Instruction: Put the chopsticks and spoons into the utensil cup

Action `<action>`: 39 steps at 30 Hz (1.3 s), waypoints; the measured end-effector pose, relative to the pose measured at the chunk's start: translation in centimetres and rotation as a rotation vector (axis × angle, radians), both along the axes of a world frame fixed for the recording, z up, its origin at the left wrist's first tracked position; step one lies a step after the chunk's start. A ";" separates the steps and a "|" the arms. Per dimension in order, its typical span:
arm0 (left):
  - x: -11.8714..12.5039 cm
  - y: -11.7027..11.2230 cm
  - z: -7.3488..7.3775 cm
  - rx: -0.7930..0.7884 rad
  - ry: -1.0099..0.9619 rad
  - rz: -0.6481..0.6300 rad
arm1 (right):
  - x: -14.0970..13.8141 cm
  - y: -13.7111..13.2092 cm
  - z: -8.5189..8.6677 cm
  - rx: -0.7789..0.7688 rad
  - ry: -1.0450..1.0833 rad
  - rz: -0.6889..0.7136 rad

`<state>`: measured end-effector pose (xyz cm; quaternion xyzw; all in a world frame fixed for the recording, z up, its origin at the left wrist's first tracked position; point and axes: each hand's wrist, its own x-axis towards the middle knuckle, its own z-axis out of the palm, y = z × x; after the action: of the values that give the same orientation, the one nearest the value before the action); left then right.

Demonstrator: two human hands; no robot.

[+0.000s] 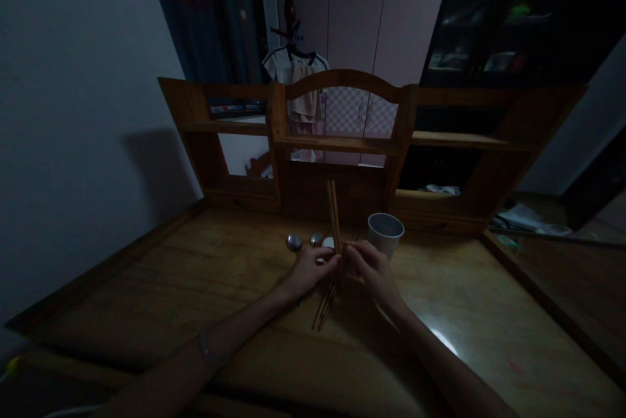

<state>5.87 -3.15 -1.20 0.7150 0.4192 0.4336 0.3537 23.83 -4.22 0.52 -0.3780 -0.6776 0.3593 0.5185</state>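
Note:
A pair of wooden chopsticks (332, 206) stands nearly upright above the desk, pinched in the fingers of my left hand (313, 269). Close on the other side, my right hand (369, 268) is closed, its thumb and fingertips pinched against the chopsticks at about mid-length. Exactly how much it grips is hard to make out in the dim light. More loose chopsticks (323, 309) lie on the desk below my hands. Just beyond my left hand lie a metal spoon (294, 242), a second metal spoon (316, 238) and a white spoon (328, 243), partly hidden. A grey cup (386, 235) stands behind my right hand.
The wooden desk (235, 274) has a raised shelf unit (337, 144) along its back edge. A white wall (88, 111) borders the left side. Beyond the shelf are hanging clothes (300, 75) and a pink wardrobe (359, 14). Plastic bags (531, 219) lie off to the right.

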 end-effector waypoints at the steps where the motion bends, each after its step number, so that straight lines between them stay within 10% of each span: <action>1: 0.0 0.0 0.0 -0.004 -0.006 -0.005 | 0.0 0.0 0.0 0.000 -0.016 0.007; 10: 0.3 -0.8 0.5 -0.010 -0.028 -0.071 | 0.2 0.8 -0.3 -0.064 0.025 0.040; 18: -1.0 -1.3 2.2 0.439 0.202 -0.017 | -0.3 -1.3 1.8 0.121 0.031 0.021; 23: -0.5 -1.6 2.8 0.357 0.120 0.115 | 0.0 -1.6 2.2 0.110 0.034 -0.100; 32: -0.5 -0.4 2.1 0.051 -0.240 0.212 | -0.7 -0.3 -0.4 -0.541 0.064 0.230; 39: 0.1 0.0 0.9 -0.027 -0.309 0.189 | -2.1 -0.7 -2.3 -0.751 0.185 0.158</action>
<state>5.92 -3.19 -0.26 0.5923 0.4311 0.5639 0.3813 21.70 -4.91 -1.73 -0.4542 -0.4762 0.6536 0.3739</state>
